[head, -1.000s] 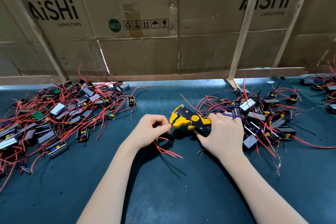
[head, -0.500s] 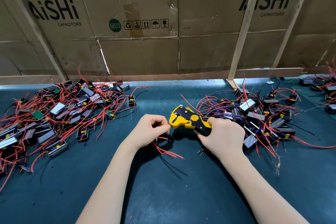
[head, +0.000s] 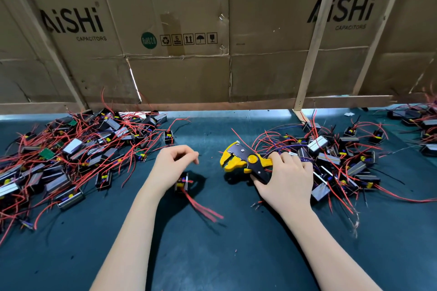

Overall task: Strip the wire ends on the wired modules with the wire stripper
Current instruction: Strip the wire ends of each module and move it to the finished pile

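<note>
Two heaps of wired modules [head: 78,149] flank the hands. Right hand [head: 283,179] grips the wire stripper [head: 243,160]; left hand [head: 170,168], loosely curled and holding nothing, hovers over one module [head: 182,183].

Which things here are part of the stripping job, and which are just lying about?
In the job:
wire stripper, gripped by right hand
module below left hand
left pile
right pile

Lying about:
cardboard boxes
wooden slat
</note>
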A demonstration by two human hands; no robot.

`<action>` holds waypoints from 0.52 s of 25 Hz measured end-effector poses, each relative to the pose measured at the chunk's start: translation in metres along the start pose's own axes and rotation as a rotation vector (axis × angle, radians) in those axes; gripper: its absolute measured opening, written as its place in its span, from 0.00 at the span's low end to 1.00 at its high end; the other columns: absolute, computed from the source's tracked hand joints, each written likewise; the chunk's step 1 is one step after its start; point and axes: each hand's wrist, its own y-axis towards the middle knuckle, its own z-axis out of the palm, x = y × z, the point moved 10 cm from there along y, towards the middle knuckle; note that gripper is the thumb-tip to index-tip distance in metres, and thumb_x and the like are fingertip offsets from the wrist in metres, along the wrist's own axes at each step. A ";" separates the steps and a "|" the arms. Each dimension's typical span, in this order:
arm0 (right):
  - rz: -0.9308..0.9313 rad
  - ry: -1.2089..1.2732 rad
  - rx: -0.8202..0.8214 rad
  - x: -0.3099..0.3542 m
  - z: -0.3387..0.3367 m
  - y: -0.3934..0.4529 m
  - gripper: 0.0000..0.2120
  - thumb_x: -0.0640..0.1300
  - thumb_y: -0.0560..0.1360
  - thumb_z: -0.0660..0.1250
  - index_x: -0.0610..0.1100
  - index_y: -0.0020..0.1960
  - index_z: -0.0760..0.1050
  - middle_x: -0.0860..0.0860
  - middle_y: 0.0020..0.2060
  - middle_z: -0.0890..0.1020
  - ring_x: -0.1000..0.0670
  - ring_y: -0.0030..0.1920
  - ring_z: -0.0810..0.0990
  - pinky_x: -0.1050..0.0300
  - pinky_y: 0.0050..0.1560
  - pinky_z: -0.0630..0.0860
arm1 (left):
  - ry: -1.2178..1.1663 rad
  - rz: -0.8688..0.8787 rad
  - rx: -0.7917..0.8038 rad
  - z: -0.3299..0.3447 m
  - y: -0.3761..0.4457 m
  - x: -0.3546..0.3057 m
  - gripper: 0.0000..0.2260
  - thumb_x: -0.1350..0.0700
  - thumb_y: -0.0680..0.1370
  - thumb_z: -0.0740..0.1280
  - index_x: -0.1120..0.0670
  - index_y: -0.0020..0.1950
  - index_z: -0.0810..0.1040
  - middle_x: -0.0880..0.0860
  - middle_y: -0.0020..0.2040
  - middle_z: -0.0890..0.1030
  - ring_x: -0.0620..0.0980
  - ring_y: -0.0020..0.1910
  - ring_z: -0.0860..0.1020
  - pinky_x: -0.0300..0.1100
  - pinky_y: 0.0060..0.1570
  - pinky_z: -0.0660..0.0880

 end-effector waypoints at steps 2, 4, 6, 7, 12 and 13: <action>-0.009 0.000 0.019 0.002 0.000 0.000 0.24 0.57 0.57 0.80 0.42 0.40 0.76 0.46 0.35 0.79 0.42 0.38 0.78 0.49 0.41 0.68 | -0.099 -0.014 -0.192 -0.015 0.003 -0.004 0.11 0.54 0.76 0.69 0.51 0.34 0.81 0.51 0.30 0.72 0.48 0.31 0.66 0.43 0.37 0.64; -0.023 0.005 0.038 0.005 0.002 -0.001 0.23 0.56 0.55 0.80 0.42 0.39 0.76 0.46 0.34 0.79 0.42 0.37 0.78 0.49 0.40 0.70 | -0.139 0.020 -0.266 -0.009 0.010 -0.025 0.11 0.57 0.78 0.68 0.51 0.36 0.81 0.49 0.28 0.73 0.47 0.28 0.70 0.41 0.35 0.68; -0.026 0.002 0.054 0.006 0.003 -0.001 0.24 0.57 0.53 0.81 0.43 0.39 0.76 0.46 0.34 0.79 0.42 0.36 0.79 0.49 0.40 0.71 | -0.157 0.127 -0.210 0.019 0.021 -0.069 0.10 0.58 0.79 0.67 0.53 0.38 0.80 0.47 0.28 0.76 0.47 0.26 0.75 0.39 0.33 0.71; -0.026 -0.001 0.056 0.007 0.003 -0.001 0.24 0.57 0.53 0.80 0.43 0.39 0.76 0.46 0.34 0.79 0.42 0.36 0.79 0.49 0.40 0.71 | -0.165 0.199 -0.158 0.037 0.025 -0.095 0.09 0.59 0.79 0.67 0.55 0.39 0.80 0.47 0.29 0.77 0.48 0.27 0.78 0.39 0.34 0.73; -0.002 -0.004 0.065 0.000 0.004 0.001 0.25 0.59 0.55 0.79 0.42 0.39 0.76 0.45 0.34 0.80 0.41 0.36 0.79 0.49 0.40 0.70 | -0.225 0.283 0.295 0.142 0.026 -0.179 0.19 0.60 0.80 0.66 0.57 0.71 0.70 0.56 0.66 0.77 0.49 0.59 0.80 0.42 0.59 0.77; 0.007 -0.010 0.077 -0.002 0.004 0.002 0.25 0.60 0.56 0.78 0.43 0.40 0.76 0.45 0.35 0.80 0.41 0.37 0.79 0.48 0.41 0.70 | -0.158 0.262 0.354 0.153 0.022 -0.174 0.26 0.57 0.80 0.66 0.54 0.77 0.62 0.53 0.72 0.71 0.46 0.65 0.76 0.42 0.63 0.74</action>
